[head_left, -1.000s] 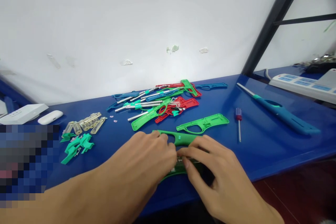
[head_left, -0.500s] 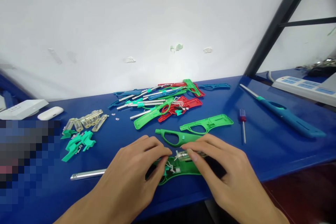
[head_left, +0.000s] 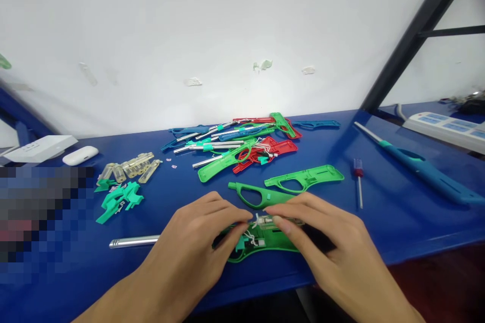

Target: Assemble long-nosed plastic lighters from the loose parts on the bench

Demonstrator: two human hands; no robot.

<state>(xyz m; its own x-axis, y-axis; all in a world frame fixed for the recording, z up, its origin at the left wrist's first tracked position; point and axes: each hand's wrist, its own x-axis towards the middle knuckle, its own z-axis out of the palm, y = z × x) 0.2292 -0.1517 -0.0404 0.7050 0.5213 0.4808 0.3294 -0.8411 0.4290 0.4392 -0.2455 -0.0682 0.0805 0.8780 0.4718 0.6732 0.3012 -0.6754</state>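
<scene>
A green lighter half-shell (head_left: 280,242) lies open-side up near the front edge of the table, with white tubing (head_left: 250,236) and a teal part (head_left: 241,243) inside it. Its metal barrel (head_left: 134,242) sticks out to the left from behind my left hand (head_left: 204,237). That hand's thumb and forefinger are pinched together beside the white fitting of a clear fuel tank; what lies between them is hidden. My right hand (head_left: 322,242) grips the clear fuel tank (head_left: 268,222) between thumb and fingers, over the shell. Its far end is covered by my fingers.
Behind my hands lie two green shell halves (head_left: 261,196). Further back is a pile of lighter parts (head_left: 242,146). Several clear tanks (head_left: 131,167) and teal pieces (head_left: 119,199) are at left. A screwdriver (head_left: 358,181) and a blue lighter (head_left: 424,166) lie at right.
The whole view has shifted a little, so the table items appear further right. Both hands keep nearly the same pose over the green shell, and the fuel tank stays in the right one.
</scene>
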